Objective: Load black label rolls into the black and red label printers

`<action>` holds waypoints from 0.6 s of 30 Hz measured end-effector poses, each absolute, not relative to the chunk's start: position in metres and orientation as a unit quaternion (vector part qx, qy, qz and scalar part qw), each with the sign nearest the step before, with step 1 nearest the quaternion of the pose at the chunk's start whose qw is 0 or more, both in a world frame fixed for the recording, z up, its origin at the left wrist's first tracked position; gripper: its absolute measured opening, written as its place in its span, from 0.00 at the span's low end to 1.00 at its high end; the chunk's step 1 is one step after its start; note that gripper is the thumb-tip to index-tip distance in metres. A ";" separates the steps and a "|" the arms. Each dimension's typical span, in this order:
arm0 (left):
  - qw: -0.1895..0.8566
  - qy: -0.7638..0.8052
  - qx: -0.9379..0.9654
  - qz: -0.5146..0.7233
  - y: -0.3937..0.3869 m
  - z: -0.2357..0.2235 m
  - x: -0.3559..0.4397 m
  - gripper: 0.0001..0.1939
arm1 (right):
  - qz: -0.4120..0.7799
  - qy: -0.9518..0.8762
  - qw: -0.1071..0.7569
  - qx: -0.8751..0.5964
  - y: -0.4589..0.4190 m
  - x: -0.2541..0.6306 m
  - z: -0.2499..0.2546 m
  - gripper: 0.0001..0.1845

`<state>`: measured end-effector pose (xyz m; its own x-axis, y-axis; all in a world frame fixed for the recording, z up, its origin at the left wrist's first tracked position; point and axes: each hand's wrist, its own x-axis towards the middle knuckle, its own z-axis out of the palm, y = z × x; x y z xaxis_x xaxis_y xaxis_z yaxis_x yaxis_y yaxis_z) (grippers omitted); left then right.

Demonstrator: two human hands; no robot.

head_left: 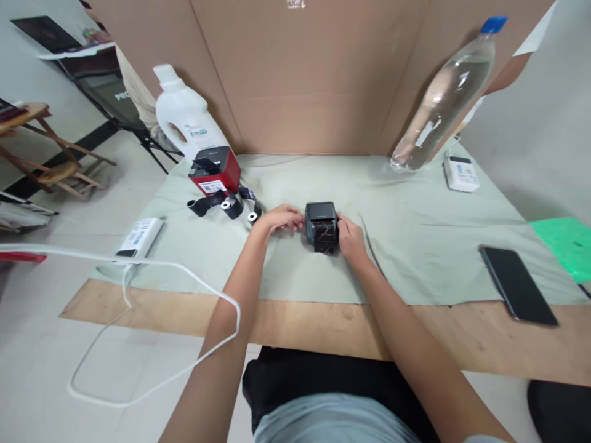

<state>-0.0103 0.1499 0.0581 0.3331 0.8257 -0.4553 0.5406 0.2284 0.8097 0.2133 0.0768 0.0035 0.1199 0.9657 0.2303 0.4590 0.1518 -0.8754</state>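
Note:
A small black boxy device (319,212), which looks like a label printer, sits on the cloth in front of me. A shiny dark strip with pale veining (325,236) hangs down its front. Against the device's right side, my right hand (353,240) is closed, its fingers partly hidden behind the edge. On the opposite side, my left hand (285,217) has bent fingers, and its fingertips meet the left edge. Just left of that hand lie several dark rolls (232,207) with white cores, beside a red and black box (217,172).
Behind the red box stands a white jug (189,117). A tall clear bottle (443,101) leans near the cardboard panel (318,80). White adapters (143,237) lie at both sides, the left with a looping white cable (184,266). A phone (517,286) rests at front right, near green plastic (563,243).

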 end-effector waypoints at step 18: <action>0.542 0.487 0.649 0.219 0.152 0.063 -0.018 0.35 | 0.278 -0.608 0.444 -0.597 0.076 0.213 0.006 0.28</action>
